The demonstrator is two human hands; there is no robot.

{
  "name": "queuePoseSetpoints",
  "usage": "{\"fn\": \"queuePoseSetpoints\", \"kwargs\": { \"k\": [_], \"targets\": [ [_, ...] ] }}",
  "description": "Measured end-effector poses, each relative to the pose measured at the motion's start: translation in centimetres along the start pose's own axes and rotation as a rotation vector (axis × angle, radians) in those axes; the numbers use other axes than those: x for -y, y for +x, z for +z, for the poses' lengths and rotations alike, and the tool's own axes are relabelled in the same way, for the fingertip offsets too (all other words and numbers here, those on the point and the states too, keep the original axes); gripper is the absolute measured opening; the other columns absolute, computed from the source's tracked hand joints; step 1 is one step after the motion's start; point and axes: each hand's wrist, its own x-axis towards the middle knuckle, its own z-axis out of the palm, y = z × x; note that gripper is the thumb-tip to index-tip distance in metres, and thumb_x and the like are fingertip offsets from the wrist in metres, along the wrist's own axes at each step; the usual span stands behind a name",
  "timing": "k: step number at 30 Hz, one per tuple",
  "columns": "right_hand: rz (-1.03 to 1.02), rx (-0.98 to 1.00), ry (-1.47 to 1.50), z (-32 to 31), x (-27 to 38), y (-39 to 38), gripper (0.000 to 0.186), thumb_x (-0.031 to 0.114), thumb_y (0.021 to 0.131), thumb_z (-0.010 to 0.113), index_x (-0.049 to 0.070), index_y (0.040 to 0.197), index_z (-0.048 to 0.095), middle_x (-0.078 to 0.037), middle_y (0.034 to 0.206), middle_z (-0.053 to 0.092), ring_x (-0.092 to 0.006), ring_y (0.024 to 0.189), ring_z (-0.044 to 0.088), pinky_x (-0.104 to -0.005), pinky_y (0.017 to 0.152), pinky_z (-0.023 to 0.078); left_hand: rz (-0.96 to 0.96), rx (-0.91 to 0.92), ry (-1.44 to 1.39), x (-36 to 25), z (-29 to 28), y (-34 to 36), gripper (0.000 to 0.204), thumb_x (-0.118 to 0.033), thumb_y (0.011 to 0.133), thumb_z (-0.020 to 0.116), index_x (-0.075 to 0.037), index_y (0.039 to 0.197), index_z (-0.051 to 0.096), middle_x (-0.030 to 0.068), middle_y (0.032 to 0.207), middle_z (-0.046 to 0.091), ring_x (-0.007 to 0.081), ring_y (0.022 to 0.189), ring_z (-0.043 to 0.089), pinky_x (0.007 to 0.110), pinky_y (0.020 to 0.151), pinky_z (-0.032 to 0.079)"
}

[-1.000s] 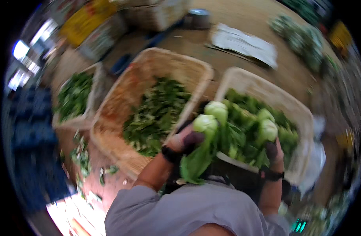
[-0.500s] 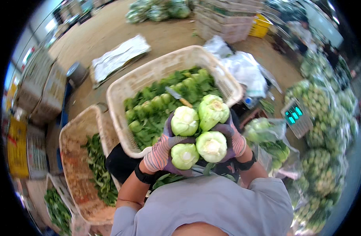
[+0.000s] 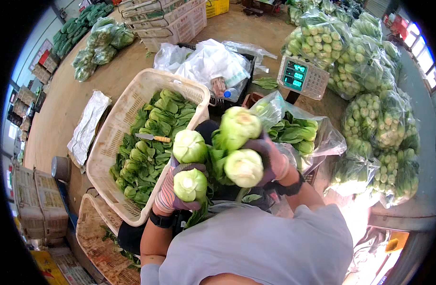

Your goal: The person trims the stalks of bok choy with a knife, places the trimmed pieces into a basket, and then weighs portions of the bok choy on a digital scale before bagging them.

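- Bok choy heads, four pale-green ones with cut bases up, sit bunched in front of your chest, between both gloved hands.
- Your left hand is clamped around the two left heads.
- Your right hand is clamped on the two right heads.
- Just left, a white basket holds loose greens and a knife.
- Far right, a clear bag of greens lies below a scale.

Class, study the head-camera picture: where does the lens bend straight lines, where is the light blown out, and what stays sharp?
Head view: fisheye curves the white basket rim and leaves black corners; glare washes out the floor at lower right; the bok choy heads in the gloved left hand and right hand stay sharp.
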Motion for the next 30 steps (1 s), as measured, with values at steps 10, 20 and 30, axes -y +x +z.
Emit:
{"fn": "queuePoseSetpoints", "kwargs": {
  "k": [10, 20, 30],
  "targets": [
    [0.301, -0.254, 0.152, -1.4, -0.7, -1.8, 0.072, 0.027, 0.044, 0.087, 0.025, 0.111, 0.061, -0.025, 0.145, 0.016, -0.0471, 0.128, 0.031, -0.049, 0.102, 0.033, -0.102, -0.119, -0.264, 0.9, 1.4, 0.5, 0.099, -0.039, 0.046, 0.082, -0.009, 0.129, 0.037, 0.0052, 0.111, 0.054, 0.0176, 0.099, 0.055, 0.03, 0.088, 0.044],
    [0.414, 0.296, 0.678, 11.2, -4.3, 12.7, 0.071, 0.024, 0.068, 0.075, 0.007, 0.13, 0.044, -0.014, 0.131, 0.043, -0.0272, 0.116, 0.048, -0.0362, 0.101, 0.037, 0.041, -0.99, -0.583, 2.3, -0.5, -10.1, 0.092, -0.074, 0.063, 0.062, -0.005, 0.122, 0.047, 0.0013, 0.106, 0.053, 0.0136, 0.095, 0.052, 0.029, 0.081, 0.045],
    [1.177, 0.606, 1.682, 29.6, -11.5, 18.4, 0.047, 0.039, 0.088, 0.057, 0.005, 0.12, 0.054, -0.01, 0.104, 0.064, -0.0212, 0.09, 0.063, -0.034, 0.077, 0.054, 0.091, -1.666, -0.693, 1.9, -0.1, -24.9, 0.092, -0.08, 0.066, 0.052, -0.008, 0.122, 0.047, 0.0103, 0.114, 0.052, 0.0262, 0.103, 0.052, 0.042, 0.09, 0.045]
  ]
}}
